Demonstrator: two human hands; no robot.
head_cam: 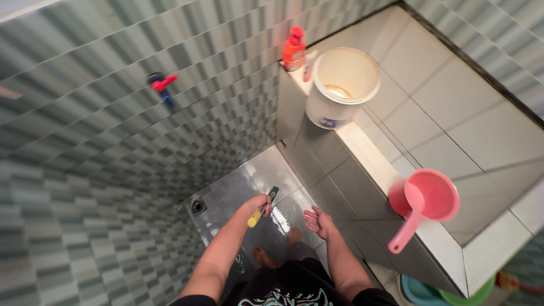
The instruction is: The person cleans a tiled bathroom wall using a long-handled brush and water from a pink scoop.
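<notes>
My left hand (258,207) is shut on a brush (264,207) with a yellow handle and a dark green head, held over the wet grey floor tiles (238,187). Just to the right of it, my right hand (319,222) is open with fingers spread and palm up, holding nothing. It hovers close to the side wall of the tiled water basin (334,175). My bare feet (264,258) stand on the floor below the hands.
A white bucket (343,85) and an orange bottle with a red cap (294,50) stand on the basin ledge. A pink dipper (425,198) rests on the ledge nearer me. A red and blue tap (161,85) juts from the wall, above a floor drain (198,205). Teal and green tubs (442,292) sit bottom right.
</notes>
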